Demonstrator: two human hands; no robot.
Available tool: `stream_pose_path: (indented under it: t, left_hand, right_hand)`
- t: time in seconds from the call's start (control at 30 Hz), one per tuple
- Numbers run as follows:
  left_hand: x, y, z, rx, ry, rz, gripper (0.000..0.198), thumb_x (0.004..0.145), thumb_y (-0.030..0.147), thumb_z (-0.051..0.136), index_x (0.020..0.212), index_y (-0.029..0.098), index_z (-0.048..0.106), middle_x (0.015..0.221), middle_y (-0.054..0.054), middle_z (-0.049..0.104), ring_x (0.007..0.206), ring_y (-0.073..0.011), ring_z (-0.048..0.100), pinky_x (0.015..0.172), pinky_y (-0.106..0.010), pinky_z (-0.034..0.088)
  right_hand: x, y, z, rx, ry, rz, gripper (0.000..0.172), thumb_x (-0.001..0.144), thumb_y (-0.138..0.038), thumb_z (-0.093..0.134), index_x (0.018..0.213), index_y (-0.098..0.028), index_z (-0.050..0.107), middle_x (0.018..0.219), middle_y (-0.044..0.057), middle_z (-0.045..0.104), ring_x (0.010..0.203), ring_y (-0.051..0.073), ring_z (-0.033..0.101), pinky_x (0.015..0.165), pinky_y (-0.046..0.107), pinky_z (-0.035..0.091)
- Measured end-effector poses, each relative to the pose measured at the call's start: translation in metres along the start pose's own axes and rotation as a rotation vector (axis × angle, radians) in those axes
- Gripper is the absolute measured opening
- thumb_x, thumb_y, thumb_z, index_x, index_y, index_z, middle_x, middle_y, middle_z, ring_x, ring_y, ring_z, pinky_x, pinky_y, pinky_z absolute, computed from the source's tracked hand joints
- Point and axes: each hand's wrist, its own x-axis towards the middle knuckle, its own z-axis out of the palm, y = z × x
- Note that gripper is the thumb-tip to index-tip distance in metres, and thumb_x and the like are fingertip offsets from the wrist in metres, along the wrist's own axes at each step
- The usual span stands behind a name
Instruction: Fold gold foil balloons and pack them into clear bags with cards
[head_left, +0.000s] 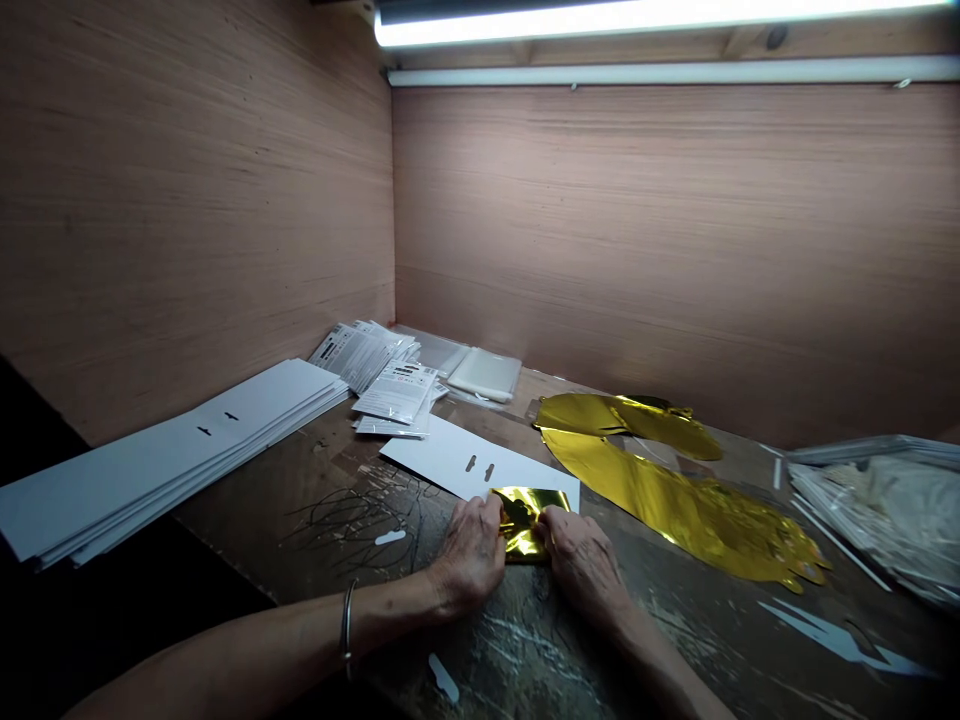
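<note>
Where the two forearms enter from the bottom edge of the frame, they meet just below centre. The left hand (471,552) lies knuckles up, fingers curled onto the left edge of a small folded gold foil piece (527,520). The right hand (583,562) pinches the same piece from its right side, and a bangle (347,620) circles the left wrist. The foil lies partly on a white card (450,458) (two slots punched in it).

Bare tabletop lies open below and to the lower left of the hands. Larger gold foil sheets (675,495) spread near the right hand, towards centre right. A stack of white cards (165,460) runs along the left side, printed leaflets (394,388) and clear bags (484,372) sit above centre left, and plastic packets (885,505) fill the right edge.

The worktable (570,650) is dark and scratched, boxed in by plywood walls (637,230) under a tube lamp (637,20) at the top.
</note>
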Motion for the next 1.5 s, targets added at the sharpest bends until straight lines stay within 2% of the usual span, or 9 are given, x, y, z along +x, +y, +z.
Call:
stream_pose_path:
  t: [0.13, 0.27, 0.47, 0.67, 0.9, 1.1, 1.2, 1.3, 1.5]
  left_hand:
    - [-0.008, 0.002, -0.003, 0.174, 0.09, 0.117, 0.028, 0.07, 0.009, 0.038, 0.097, 0.016, 0.042, 0.088, -0.006, 0.048, 0.083, -0.0186, 0.042, 0.073, -0.033, 0.034]
    - [-0.011, -0.003, -0.001, 0.362, 0.155, 0.519, 0.019, 0.074, 0.023, 0.042, 0.092, 0.016, 0.046, 0.108, -0.009, 0.043, 0.102, -0.026, 0.034, 0.084, -0.045, 0.022]
    - [0.009, -0.009, 0.001, 0.584, 0.056, 0.754, 0.018, 0.071, 0.01, 0.034, 0.079, 0.009, 0.05, 0.075, -0.01, 0.054, 0.078, -0.0222, 0.047, 0.082, -0.049, 0.021]
    - [0.047, -0.004, -0.03, 0.327, -0.103, 0.583, 0.015, 0.064, 0.014, 0.042, 0.073, 0.012, 0.053, 0.064, -0.006, 0.056, 0.064, -0.0173, 0.049, 0.071, -0.036, 0.034]
    - [0.063, 0.0, -0.053, -0.374, -0.34, 0.163, 0.021, 0.066, 0.013, 0.04, 0.073, 0.008, 0.059, 0.056, -0.001, 0.055, 0.051, -0.0099, 0.049, 0.046, -0.018, 0.037]
    - [0.052, -0.029, -0.058, -0.164, -0.195, 0.155, 0.029, 0.076, 0.029, 0.038, 0.091, 0.013, 0.057, 0.082, -0.006, 0.059, 0.079, -0.0183, 0.052, 0.073, -0.03, 0.038]
    - [0.04, -0.061, -0.061, 0.233, -0.112, 0.172, 0.055, 0.072, 0.052, 0.038, 0.113, 0.016, 0.042, 0.12, -0.013, 0.038, 0.114, -0.0297, 0.023, 0.091, -0.047, 0.013]
    - [0.022, -0.079, -0.053, 0.406, -0.249, 0.148, 0.078, 0.067, 0.066, 0.025, 0.124, 0.013, 0.025, 0.131, -0.018, 0.014, 0.119, -0.034, -0.002, 0.089, -0.054, 0.0]
    - [-0.014, -0.054, -0.026, 0.296, -0.281, 0.319, 0.079, 0.067, 0.067, 0.018, 0.127, 0.016, 0.015, 0.133, -0.017, 0.004, 0.118, -0.0314, -0.012, 0.088, -0.055, -0.003]
  right_hand:
    - [0.009, 0.002, -0.006, 0.026, -0.083, -0.013, 0.016, 0.08, -0.023, 0.032, 0.071, -0.019, 0.044, 0.065, 0.001, 0.059, 0.059, 0.013, 0.05, 0.056, 0.024, 0.026]
    - [0.019, 0.009, -0.012, 0.036, -0.172, 0.006, 0.013, 0.078, -0.026, 0.035, 0.075, -0.02, 0.046, 0.063, 0.001, 0.059, 0.056, 0.013, 0.051, 0.051, 0.023, 0.024]
    - [0.038, 0.02, -0.022, 0.058, -0.264, 0.035, 0.02, 0.075, -0.032, 0.04, 0.069, -0.02, 0.055, 0.066, 0.001, 0.059, 0.06, 0.014, 0.051, 0.05, 0.022, 0.029]
    - [0.022, 0.01, -0.068, 0.1, 0.032, -0.134, 0.04, 0.074, -0.043, 0.04, 0.106, -0.02, 0.045, 0.108, 0.009, 0.046, 0.096, 0.021, 0.04, 0.076, 0.031, 0.031]
    - [0.021, 0.001, -0.058, 0.399, -0.051, -0.053, 0.021, 0.075, -0.033, 0.04, 0.073, -0.019, 0.055, 0.057, -0.001, 0.051, 0.053, 0.012, 0.045, 0.051, 0.023, 0.034]
    - [0.049, 0.005, -0.031, 0.748, -0.216, 0.123, 0.022, 0.067, -0.036, 0.045, 0.059, -0.016, 0.049, 0.051, -0.003, 0.044, 0.048, 0.009, 0.04, 0.044, 0.02, 0.031]
    - [0.058, 0.011, -0.015, 0.776, -0.241, 0.224, 0.022, 0.064, -0.036, 0.045, 0.057, -0.016, 0.047, 0.048, -0.004, 0.043, 0.045, 0.009, 0.04, 0.043, 0.02, 0.031]
    - [0.059, 0.02, -0.005, 0.732, -0.245, 0.263, 0.02, 0.063, -0.034, 0.045, 0.055, -0.016, 0.046, 0.048, -0.003, 0.044, 0.046, 0.009, 0.042, 0.043, 0.02, 0.031]
    - [0.036, 0.042, -0.011, 0.557, -0.3, 0.345, 0.018, 0.061, -0.03, 0.048, 0.05, -0.017, 0.043, 0.046, -0.003, 0.044, 0.045, 0.01, 0.041, 0.041, 0.021, 0.027]
